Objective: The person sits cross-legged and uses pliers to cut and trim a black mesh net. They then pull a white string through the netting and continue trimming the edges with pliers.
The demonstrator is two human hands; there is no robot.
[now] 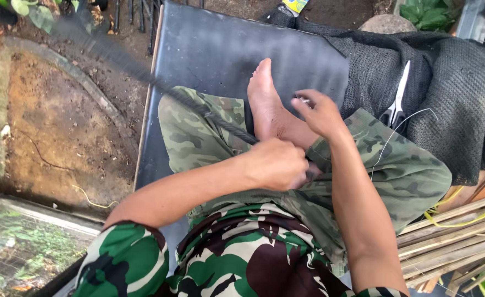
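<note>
Left hand (275, 164) fisted tight around dark twisted rope (143, 74), gripping its near end over the lap; rope runs taut from fist toward 10 o'clock, blurred at far end. Right hand (320, 114) at 1 o'clock of left, fingers pinched narrow on something small and pale, can't tell what, just beside bare foot (267, 104). Person sits cross-legged in camouflage trousers (402, 170) on flat black mat (220, 49). Silver scissors (397, 99) lie on dark grey woven netting (462, 110) at 3 o'clock. Split bamboo strips (457, 242) stacked at 4 o'clock. Bare brown soil (55, 126) at 9 o'clock.
</note>
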